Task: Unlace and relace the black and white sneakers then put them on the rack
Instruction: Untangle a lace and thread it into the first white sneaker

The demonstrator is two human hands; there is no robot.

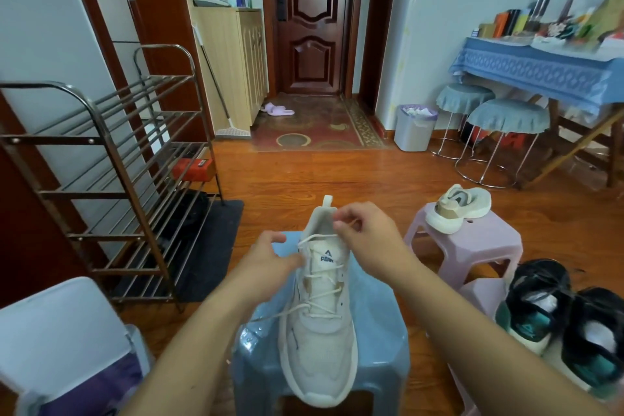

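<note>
- Glossy wooden floor (304,176); I see a pale-blue plastic stool (381,341).
- Cream mesh sneaker (320,341) on it.
- Left hand (270,260), right hand (368,240) each pinching off-white lace (324,238).

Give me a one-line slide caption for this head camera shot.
Both hands, left and right, pinch the lace atop a white sneaker on a blue stool.

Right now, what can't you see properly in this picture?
All from the head view:
- Lace end: the right hand pinches the lace, and its fingers hide the tip.
- Side of the white sneaker: the left hand covers its collar there.
- Black sneakers: the right edge cuts off the nearer one.
- Things on the blue table: too blurred to name.
- Black item low in the shoe rack: bars and shadow hide it.
</note>
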